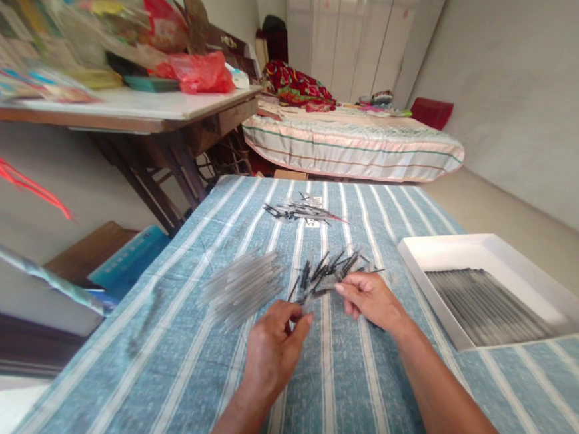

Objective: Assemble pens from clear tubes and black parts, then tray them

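My left hand [280, 340] is closed in a pinch, with a small clear sliver showing at the fingertips, too blurred to name. Thumb and fingers of my right hand [370, 300] are pressed together at the edge of a loose pile of short black sticks [333, 270]; what they grip, if anything, is hidden. To the left of the pile lies a bundle of slim translucent tubes [244, 287], roughly side by side. Farther back is a scattered heap of thin dark pieces [303, 210], a few with red, over a white printed slip [313, 223].
On the right, a white open box [447, 316] holds a row of dark slim sticks [483, 306]. A blue striped cloth [182, 369] covers the table. A cluttered side table [213, 104] stands at the left, and a bed [350, 141] is behind.
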The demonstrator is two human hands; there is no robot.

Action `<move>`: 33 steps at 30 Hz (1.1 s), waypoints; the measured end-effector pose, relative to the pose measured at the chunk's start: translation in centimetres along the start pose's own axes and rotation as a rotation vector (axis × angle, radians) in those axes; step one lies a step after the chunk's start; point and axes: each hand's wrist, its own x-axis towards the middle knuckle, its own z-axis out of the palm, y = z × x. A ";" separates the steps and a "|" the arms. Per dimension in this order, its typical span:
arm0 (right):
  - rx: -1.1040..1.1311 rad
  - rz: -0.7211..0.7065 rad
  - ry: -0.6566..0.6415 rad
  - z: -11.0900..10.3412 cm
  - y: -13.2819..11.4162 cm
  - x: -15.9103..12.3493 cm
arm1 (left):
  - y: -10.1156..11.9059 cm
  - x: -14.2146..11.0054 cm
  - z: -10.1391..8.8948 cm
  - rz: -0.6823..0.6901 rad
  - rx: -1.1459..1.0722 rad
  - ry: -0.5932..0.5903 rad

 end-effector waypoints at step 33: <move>-1.055 0.170 0.279 1.2 2.1 1.0 | 0.1 1.2 -0.7 -0.496 -0.814 0.218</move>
